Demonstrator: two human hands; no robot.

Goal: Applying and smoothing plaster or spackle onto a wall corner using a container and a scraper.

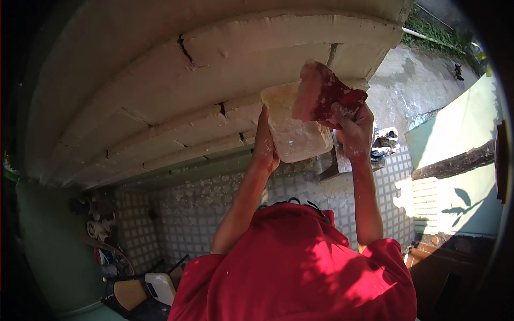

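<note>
Right hand (pixel 355 131), as I watch from afar, is clenched round the narrow end of a red tool (pixel 327 99), thumb pressed on its near face. That piece flares away from the grip into a broad, whitened pinkish edge; it looks like a wide brush, though I cannot be sure. Left hand (pixel 264 144) grasps a whitish tub (pixel 300 144) by its left side and lower corner.

What matters in space to me is the overlap: the red tool lies across the tub's far right part, its flared edge on the tub's side and its grip out to the right. Its axis runs from the right hand leftward, while the flared edge lies roughly crosswise to that. The right hand is nearer the tub's right side, the left hugs the other; whether tool and tub touch I cannot tell.

I can read no brand, label or writing on either.

Further out, a pale ridged surface (pixel 257 48) with dark cracks spans the far side. Just beyond the right hand a low stand (pixel 344 161) bears a blotched black-and-white bundle (pixel 386 140). Below is a grid-patterned floor (pixel 198 214), pale flecks scattered over it.
</note>
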